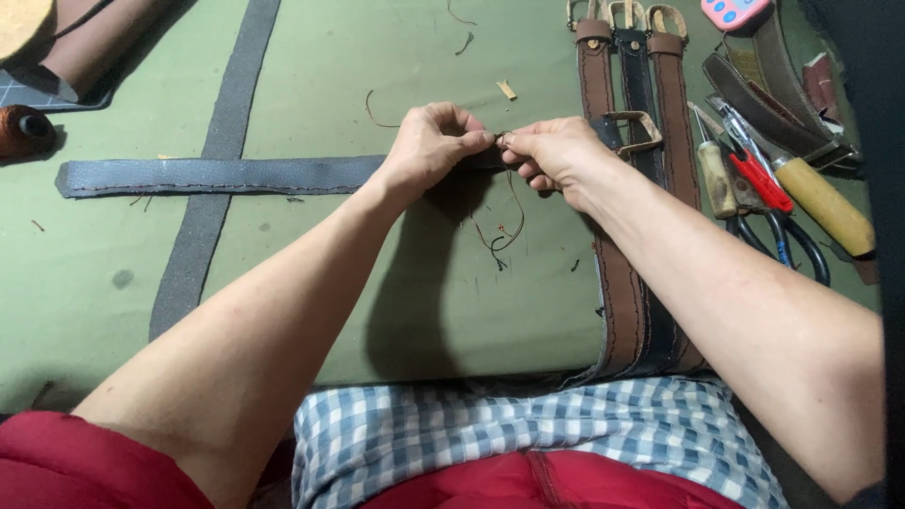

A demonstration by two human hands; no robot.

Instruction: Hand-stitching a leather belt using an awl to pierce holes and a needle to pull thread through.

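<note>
A dark grey leather strap with stitching along its edges lies flat across the green mat. My left hand pinches the strap's right end. My right hand meets it fingertip to fingertip and pinches a thin dark thread that hangs in loose loops below both hands. Whether a needle is between the fingers is too small to tell. A metal buckle sits just right of my right hand.
Three leather belts, brown and black, run from the far edge down to the near edge at the right. Pliers with red handles, scissors, wooden-handled tools and leather scraps lie at the far right. A thread spool sits at the left edge.
</note>
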